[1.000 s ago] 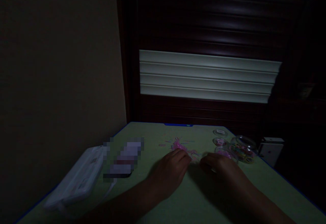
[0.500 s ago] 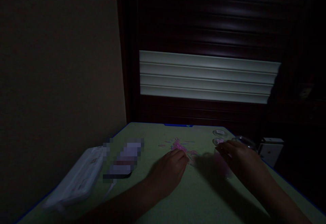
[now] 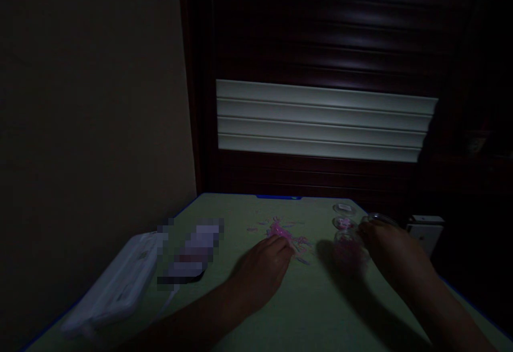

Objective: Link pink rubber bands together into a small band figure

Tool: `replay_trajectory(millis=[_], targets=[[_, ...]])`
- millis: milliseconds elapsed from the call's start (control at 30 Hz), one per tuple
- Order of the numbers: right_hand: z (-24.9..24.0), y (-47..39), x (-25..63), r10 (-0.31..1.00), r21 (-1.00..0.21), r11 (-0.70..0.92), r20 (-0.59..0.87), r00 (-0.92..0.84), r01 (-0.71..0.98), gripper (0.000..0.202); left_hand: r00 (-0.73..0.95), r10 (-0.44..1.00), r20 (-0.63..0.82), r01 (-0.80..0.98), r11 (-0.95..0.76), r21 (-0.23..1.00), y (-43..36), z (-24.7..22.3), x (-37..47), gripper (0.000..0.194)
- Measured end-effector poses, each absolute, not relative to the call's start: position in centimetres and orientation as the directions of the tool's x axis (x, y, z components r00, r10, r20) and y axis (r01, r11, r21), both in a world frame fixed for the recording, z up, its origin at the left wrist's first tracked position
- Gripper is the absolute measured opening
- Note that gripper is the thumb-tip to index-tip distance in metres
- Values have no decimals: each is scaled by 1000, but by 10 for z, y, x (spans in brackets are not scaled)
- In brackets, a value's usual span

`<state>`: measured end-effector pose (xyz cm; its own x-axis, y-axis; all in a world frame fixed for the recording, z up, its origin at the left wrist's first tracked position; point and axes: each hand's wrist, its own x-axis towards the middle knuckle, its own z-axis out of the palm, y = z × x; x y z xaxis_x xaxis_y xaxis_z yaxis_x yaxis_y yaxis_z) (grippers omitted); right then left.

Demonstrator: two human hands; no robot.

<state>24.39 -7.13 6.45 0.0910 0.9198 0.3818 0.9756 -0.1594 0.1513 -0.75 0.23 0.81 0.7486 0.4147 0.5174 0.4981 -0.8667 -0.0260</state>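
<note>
My left hand (image 3: 262, 269) rests on the table with its fingers bunched at the near edge of a shiny pink piece (image 3: 279, 229). What those fingers grip is hidden. Thin pink and pale strips (image 3: 302, 242) lie scattered around it. My right hand (image 3: 387, 242) hovers at the right, fingers pinched together, between a clear jar with pink contents (image 3: 349, 256) and another round clear container (image 3: 379, 217). It is too dark to see anything in the pinch. Behind the jar stands a small clear dish with pink bits (image 3: 343, 224).
A clear round lid with a label (image 3: 344, 210) lies at the back right. On the left are a white case (image 3: 116, 277) and a blurred-out device (image 3: 194, 250) with a white cable (image 3: 168, 301). A white box (image 3: 425, 232) stands beyond the table's right edge.
My right hand has moved right, off the jar, so the jar's top and pink contents now show. My left hand stays nearly where it was beside the pink piece.
</note>
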Motion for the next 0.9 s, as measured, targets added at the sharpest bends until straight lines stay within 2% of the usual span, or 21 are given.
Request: replay_trajectory(millis=[500,700,900], targets=[[62,-70,243,930,150,-135,360,73,979,30,755,431,494,503,-864,-14,2,9,-6,17],[57,-67,246,920,154,-128,387,59,980,35,760,435,483,504,-863,-17,3,7,-7,17],[59,-71,238,895,182,-97,446,6,979,30,752,431,498,501,-866,-7,2,8,-7,17]])
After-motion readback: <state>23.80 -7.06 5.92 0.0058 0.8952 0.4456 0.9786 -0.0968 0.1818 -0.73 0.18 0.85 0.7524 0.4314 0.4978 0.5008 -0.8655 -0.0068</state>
